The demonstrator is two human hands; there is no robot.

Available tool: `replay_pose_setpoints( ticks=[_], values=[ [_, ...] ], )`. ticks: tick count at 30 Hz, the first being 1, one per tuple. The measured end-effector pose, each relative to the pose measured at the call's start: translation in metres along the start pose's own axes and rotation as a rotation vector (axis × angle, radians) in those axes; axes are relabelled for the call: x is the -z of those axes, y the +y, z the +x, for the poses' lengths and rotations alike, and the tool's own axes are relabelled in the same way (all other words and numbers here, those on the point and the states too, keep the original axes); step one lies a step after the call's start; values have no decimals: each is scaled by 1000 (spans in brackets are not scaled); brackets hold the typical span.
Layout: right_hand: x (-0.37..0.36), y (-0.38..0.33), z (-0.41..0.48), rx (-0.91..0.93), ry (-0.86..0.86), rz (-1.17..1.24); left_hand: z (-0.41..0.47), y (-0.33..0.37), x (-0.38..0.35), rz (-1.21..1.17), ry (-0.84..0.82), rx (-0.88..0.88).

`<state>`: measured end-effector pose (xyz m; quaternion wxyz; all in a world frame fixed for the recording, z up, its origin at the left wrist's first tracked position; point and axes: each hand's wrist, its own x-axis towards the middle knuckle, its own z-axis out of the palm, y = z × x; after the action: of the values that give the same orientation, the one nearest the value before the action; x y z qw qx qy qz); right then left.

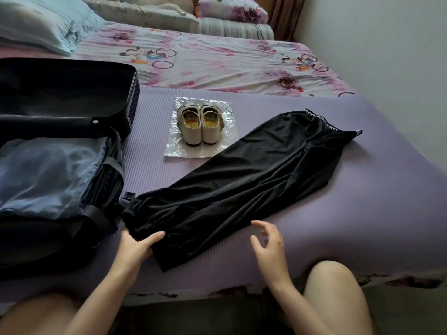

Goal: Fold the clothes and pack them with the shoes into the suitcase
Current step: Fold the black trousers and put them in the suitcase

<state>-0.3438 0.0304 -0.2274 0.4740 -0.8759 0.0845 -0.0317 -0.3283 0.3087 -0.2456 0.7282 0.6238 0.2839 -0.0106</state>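
Black trousers [244, 175] lie folded lengthwise across the purple mat [362, 189], waistband with white lettering at the far right, cuffs near me. My left hand [135, 247] grips the cuff end, thumb on top of the cloth. My right hand [268, 243] hovers just off the trousers' near edge, fingers loosely curled and holding nothing. A pair of cream shoes [199, 125] stands on a clear plastic sheet [174, 148] beyond the trousers. The open black suitcase [72, 97] sits at the left, with a folded blue garment [46, 172] in its near half.
The flowered bedsheet [217, 66] stretches behind the mat, with pillows [41, 22] and rolled bedding at the far end. A wall runs along the right. My bare knees are at the bed's near edge.
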Motion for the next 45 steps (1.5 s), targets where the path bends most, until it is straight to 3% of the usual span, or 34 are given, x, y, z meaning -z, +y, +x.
replay_pose_setpoints(
  ticks=[2, 5, 8, 10, 14, 18, 21, 24, 28, 32, 41, 45],
  values=[
    [8, 12, 26, 102, 0, -157, -8, -5, 4, 43, 54, -7],
    [24, 29, 63, 153, -26, -293, -37, 0, 0, 398, 174, -116],
    [44, 39, 93, 159, -49, -424, -63, 5, -15, 732, 330, -548],
    [60, 43, 109, 170, -78, -534, -64, 7, -31, 837, 190, -778],
    [91, 49, 139, 240, -221, -827, -52, -2, -78, 1033, -287, -773],
    [111, 42, 169, 330, -317, -990, -27, -29, -97, 1345, -378, -790],
    [110, 42, 193, 455, -367, -1104, -14, -37, -87, 1338, -364, -912],
    [108, 45, 208, 483, -396, -1150, -4, -38, -76, 1194, -335, -927],
    [129, 63, 206, 659, -177, -1123, 17, -36, -56, 1071, -353, -925],
    [134, 82, 162, 807, -37, -1019, 24, -12, -31, 1062, -387, -797],
    [106, 87, 63, 749, 48, -864, 28, 0, 31, 1260, -504, -774],
    [120, 85, 80, 565, 88, -622, 8, 11, -8, 1177, -371, -717]
  ],
)
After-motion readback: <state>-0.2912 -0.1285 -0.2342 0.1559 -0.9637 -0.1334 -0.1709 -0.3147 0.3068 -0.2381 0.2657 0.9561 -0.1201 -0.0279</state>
